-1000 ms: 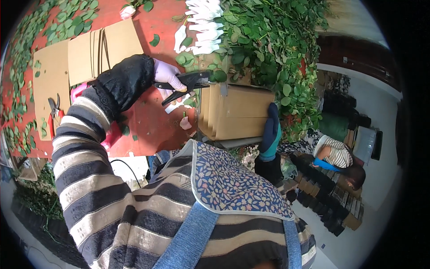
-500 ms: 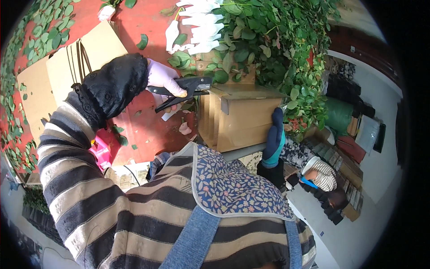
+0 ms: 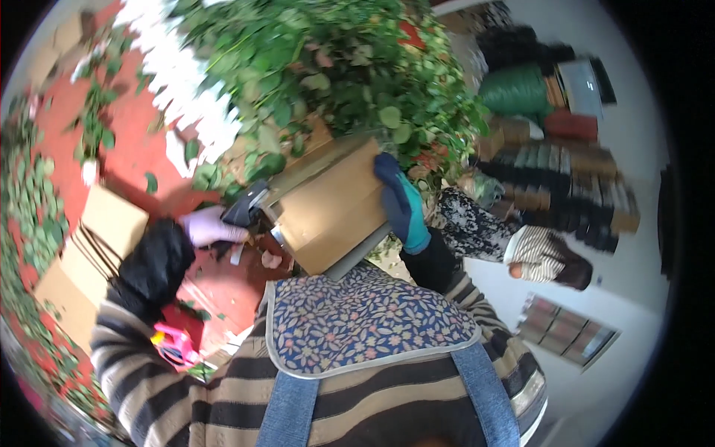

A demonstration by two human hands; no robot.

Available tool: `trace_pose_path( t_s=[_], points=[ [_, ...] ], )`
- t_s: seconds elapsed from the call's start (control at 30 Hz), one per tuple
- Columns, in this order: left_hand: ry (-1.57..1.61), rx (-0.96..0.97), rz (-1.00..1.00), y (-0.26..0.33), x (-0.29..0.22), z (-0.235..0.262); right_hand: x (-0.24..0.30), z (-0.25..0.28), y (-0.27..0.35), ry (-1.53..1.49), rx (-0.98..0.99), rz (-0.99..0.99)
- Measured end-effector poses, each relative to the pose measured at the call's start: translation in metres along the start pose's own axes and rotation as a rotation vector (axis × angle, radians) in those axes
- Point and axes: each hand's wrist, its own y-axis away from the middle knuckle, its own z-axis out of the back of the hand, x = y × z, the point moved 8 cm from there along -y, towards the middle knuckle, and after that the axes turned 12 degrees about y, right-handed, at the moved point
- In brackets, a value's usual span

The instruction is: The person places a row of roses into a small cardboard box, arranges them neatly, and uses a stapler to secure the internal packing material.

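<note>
My left hand, in a lilac glove, is closed round a black plier stapler, whose head reaches the left end of a brown cardboard box. Motion smears the tool, so whether it touches the cardboard cannot be told. My right hand, in a navy and teal glove, grips the box's right end, its fingers pressed together. The box is tilted, close in front of my flowered apron. Leafy stems pile up just beyond it, beside a row of white-wrapped flower heads.
Folded cardboard with dark cords lies left on the red table, among loose leaves. A pink plastic thing sits near my left elbow. At the right, another person in a striped top is near stacked boxes.
My view has swung round. The box now slants more, its right end higher, with my right hand still on it. My left hand and the stapler sit lower and further left in the picture.
</note>
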Motion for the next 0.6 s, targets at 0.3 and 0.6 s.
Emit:
trace_pose_path(
  t_s=[0.3, 0.6],
  points=[
    [0.503, 0.032, -0.356, 0.075, -0.023, -0.048, -0.009, -0.011, -0.009, -0.039, -0.099, -0.073],
    [0.136, -0.516, -0.981, -0.018, -0.108, -0.103, -0.011, -0.013, -0.029, -0.430, -0.175, -0.179]
  ],
)
